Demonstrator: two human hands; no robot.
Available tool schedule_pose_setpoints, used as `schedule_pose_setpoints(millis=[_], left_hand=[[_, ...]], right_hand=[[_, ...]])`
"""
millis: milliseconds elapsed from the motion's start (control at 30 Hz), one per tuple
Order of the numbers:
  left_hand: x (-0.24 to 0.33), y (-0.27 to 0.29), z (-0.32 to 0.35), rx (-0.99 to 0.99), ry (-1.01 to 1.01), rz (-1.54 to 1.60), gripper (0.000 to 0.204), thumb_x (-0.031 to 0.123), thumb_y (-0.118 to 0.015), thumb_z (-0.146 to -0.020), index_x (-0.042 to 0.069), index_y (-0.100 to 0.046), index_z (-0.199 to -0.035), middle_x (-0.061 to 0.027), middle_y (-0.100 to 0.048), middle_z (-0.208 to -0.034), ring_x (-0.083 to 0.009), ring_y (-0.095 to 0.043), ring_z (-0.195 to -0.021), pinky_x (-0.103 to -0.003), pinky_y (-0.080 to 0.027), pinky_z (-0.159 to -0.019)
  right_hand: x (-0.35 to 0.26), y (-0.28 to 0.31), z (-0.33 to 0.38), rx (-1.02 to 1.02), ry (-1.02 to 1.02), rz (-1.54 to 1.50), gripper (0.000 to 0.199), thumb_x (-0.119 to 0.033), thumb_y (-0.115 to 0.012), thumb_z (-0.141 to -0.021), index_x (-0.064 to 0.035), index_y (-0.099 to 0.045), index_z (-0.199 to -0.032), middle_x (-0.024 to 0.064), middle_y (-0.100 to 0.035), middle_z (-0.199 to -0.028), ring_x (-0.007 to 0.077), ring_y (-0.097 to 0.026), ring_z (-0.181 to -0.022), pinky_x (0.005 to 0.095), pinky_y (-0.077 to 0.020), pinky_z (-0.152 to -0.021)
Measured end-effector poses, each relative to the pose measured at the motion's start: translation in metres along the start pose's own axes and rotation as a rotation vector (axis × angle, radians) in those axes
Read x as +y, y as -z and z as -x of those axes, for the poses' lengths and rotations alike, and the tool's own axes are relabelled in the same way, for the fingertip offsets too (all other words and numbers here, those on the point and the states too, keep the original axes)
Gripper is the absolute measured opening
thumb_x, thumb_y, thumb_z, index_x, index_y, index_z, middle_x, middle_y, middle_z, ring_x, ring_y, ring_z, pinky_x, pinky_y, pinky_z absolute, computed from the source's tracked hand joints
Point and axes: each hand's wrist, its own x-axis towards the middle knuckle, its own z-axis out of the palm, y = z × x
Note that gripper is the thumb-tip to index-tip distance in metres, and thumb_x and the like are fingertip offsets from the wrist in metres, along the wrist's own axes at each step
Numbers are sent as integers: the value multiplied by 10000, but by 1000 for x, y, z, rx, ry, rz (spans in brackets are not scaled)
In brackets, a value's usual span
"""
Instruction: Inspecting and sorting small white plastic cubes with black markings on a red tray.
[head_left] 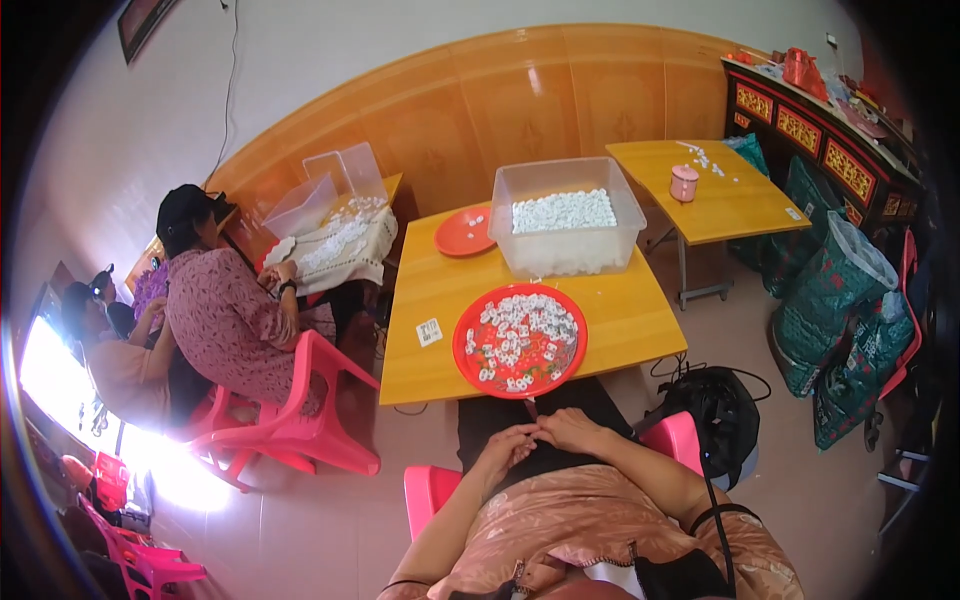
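Over my lap, just below the near edge of the yellow table (pixel 420 375), my two hands meet. My left hand (pixel 511 443) has its fingers bent together, touching my right hand (pixel 572 431), whose fingers are curled closed. A thin, narrow piece (pixel 531 407) shows just above the fingertips; its kind is too small to tell, as is what lies between the fingers. Beyond them a round red tray (pixel 468 372) with a floral pattern juts slightly over the table edge. It carries many small white plastic pieces (pixel 541 314) with dark holes.
A clear plastic bin (pixel 515 250) full of white pieces stands behind the tray, beside an orange-red plate (pixel 455 238). A pink lidded cup (pixel 684 183) sits on another table. At left, a person (pixel 230 290) works seated on a pink chair (pixel 325 400). Green bags (pixel 820 310) stand right.
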Motion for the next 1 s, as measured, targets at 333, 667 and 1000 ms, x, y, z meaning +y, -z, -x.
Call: schedule_pose_setpoints(millis=[333, 667, 1000], left_hand=[[5, 5, -12, 28, 5, -25, 209, 71, -602, -994, 22, -714, -1163, -54, -754, -892, -81, -672, -712, -190, -548, -672], [4, 9, -21, 59, 6, -13, 202, 41, -627, -966, 44, -736, -1136, -51, -760, -853, -64, -667, -661, -177, -538, -628], [-10, 32, -37, 47, 8, -8, 202, 46, -595, -994, 26, -713, -1157, -58, -756, -883, -75, -679, -700, -177, -541, -661]], right_hand=[[12, -17, -17, -145, -17, 112, 246, -230, -579, -980, -14, -697, -996, 250, -737, -864, 456, -727, -826, 555, -577, -717], [17, -26, -20, -98, 26, 120, 226, -187, -626, -966, -5, -638, -1100, 226, -721, -1000, 431, -721, -883, 529, -581, -746], [32, -46, -32, -76, 45, 105, 249, -233, -652, -962, -4, -693, -1053, 230, -724, -980, 426, -725, -891, 526, -583, -763]])
